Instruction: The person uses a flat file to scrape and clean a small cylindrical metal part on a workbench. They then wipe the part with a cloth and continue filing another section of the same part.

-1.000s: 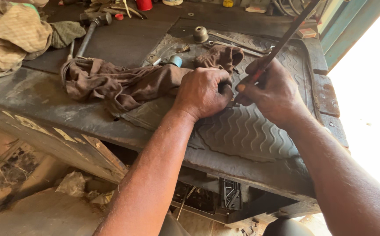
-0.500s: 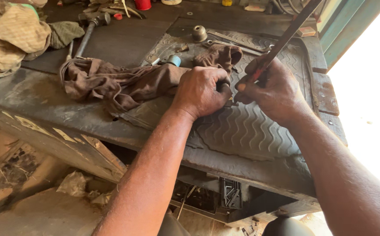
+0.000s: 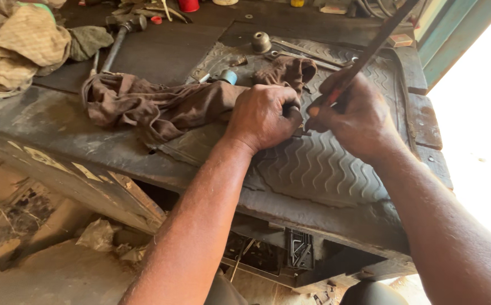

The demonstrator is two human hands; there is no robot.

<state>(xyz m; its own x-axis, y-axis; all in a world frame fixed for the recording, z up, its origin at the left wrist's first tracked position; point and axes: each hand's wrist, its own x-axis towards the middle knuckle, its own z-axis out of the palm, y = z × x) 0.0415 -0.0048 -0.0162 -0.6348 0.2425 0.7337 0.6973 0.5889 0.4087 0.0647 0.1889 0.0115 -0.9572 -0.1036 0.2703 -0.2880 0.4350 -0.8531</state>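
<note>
Both hands have barely shifted: left hand fisted on a small part, probably hidden; right hand grips a long rod over the ribbed mat.

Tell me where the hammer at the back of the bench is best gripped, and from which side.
Grip the hammer on its bare shaft, probably low down, coming from above. It lies flat on the bench, head toward the far edge. The lower end of the shaft meets the brown cloth, so a hand has most room mid-shaft.
</note>
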